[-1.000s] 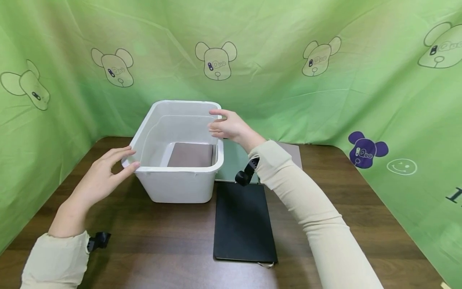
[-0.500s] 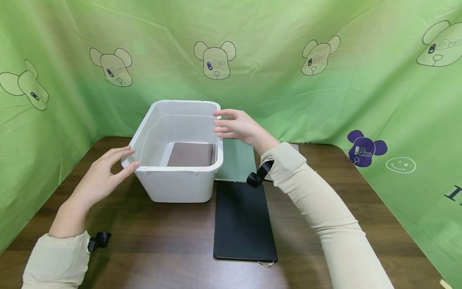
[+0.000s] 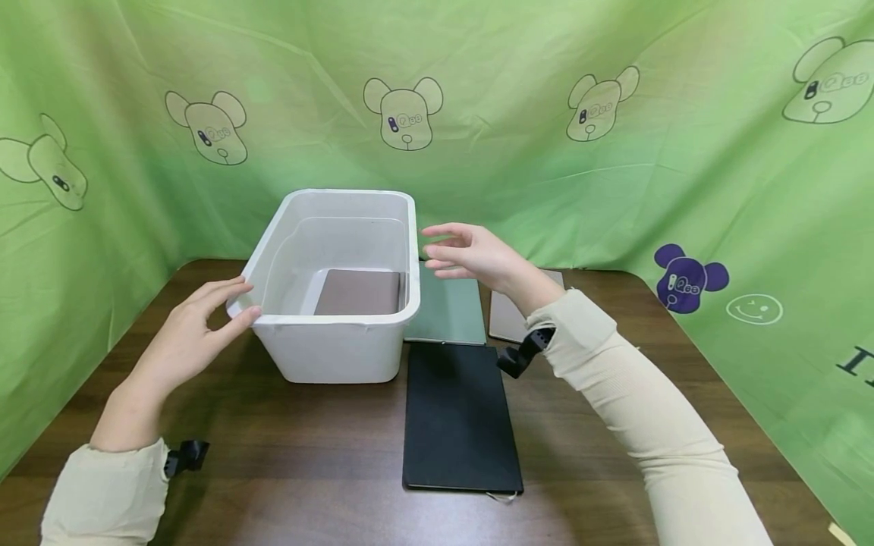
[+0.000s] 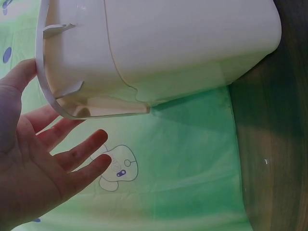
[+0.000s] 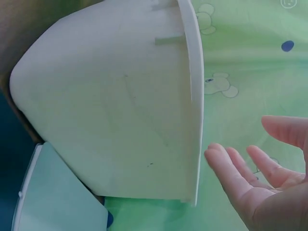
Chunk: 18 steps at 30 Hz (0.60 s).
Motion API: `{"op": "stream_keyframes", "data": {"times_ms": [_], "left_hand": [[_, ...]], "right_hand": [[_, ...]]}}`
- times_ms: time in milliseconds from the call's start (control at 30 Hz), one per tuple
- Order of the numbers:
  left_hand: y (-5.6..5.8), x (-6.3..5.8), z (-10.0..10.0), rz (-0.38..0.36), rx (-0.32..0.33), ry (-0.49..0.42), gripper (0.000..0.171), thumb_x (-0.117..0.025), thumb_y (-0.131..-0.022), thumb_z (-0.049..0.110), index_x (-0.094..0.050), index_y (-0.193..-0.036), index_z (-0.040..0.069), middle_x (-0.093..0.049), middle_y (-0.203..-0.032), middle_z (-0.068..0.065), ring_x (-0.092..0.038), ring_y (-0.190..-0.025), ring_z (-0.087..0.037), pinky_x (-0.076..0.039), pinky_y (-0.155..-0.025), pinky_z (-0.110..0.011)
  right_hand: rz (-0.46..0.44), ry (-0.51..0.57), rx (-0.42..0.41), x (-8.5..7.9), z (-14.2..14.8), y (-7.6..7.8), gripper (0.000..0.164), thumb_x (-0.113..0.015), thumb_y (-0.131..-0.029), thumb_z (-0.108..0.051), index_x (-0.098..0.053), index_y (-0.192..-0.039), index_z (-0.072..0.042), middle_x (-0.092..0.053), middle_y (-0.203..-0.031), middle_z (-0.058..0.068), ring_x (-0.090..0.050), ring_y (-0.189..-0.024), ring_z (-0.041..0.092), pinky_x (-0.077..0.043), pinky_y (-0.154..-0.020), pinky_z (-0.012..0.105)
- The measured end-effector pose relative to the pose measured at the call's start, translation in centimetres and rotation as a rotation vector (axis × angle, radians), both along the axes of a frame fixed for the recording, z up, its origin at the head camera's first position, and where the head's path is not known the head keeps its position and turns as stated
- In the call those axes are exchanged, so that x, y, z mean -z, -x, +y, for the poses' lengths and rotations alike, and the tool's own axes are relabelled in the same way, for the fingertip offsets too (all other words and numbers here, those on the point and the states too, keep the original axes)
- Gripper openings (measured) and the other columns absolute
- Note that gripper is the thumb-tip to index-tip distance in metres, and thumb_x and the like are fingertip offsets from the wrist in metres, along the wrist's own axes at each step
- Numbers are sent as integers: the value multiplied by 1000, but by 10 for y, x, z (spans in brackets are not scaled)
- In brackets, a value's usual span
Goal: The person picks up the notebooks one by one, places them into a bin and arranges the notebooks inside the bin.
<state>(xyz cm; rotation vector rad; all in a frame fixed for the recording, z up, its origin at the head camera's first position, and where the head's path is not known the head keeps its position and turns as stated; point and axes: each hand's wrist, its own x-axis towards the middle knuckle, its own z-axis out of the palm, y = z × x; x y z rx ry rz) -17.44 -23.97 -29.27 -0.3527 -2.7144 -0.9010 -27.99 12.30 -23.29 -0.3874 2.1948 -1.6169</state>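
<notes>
White bin, head view: the white bin (image 3: 328, 353) stands upright on the brown desk (image 3: 307, 455), left of the middle.
Brown notebook, head view: the brown notebook (image 3: 358, 292) lies flat on the bin's floor, toward its right wall.
Left hand, head view: the left hand (image 3: 184, 334) rests relaxed on the near left corner of the rim, thumb and forefinger parted.
Right hand, head view: the right hand (image 3: 478, 258) hovers wide beside the right rim, apart from it.
Other books, head view: a black notebook (image 3: 460, 417) lies in front of a green book (image 3: 451, 307); a grey book (image 3: 507, 317) is farther right, partly hidden by the arm.
Rim, left wrist view: the thumb touches it; two fingers pass partly behind it, two reach out straight below.
Fingers, right wrist view: spread from the thumb, tips near the rim, green curtain (image 5: 231, 57) showing between.
</notes>
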Motion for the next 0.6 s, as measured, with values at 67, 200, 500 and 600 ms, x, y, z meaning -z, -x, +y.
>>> {"op": "stream_keyframes", "data": {"times_ms": [67, 200, 500, 600], "left_hand": [[0, 0, 0, -6, -5, -4, 51, -56, -92, 39, -51, -132, 6, -42, -144, -14, -36, -133, -39, -30, -102, -61], [-1, 0, 1, -15, -13, -11, 51, -56, -92, 39, -51, -132, 7, -42, -145, -14, -35, -134, -38, -30, -103, -61], [-1, -1, 1, -5, -9, -7, 51, -55, -92, 39, -51, -132, 6, -42, -144, -15, -36, -133, -39, -30, -102, -62], [0, -1, 1, 5, -1, -3, 51, -55, -93, 38, -51, -132, 5, -42, -144, -16, -36, -132, -41, -30, -101, -63]], "right_hand": [[0, -8, -4, 2, 4, -3, 51, -56, -93, -15, -38, -141, -8, -45, -140, 17, -52, -124, 33, -47, -101, 37], [-6, -16, -6, 9, 13, -9, 51, -56, -93, -14, -39, -140, -8, -45, -140, 17, -52, -123, 31, -46, -102, 37], [-16, -27, 18, 28, 39, -18, 48, -53, -95, -13, -38, -140, -6, -44, -139, 18, -48, -126, 32, -46, -103, 37], [-7, -14, 20, 34, 49, -21, 50, -53, -95, -15, -36, -141, -4, -42, -140, 19, -50, -125, 29, -47, -102, 34]]}}
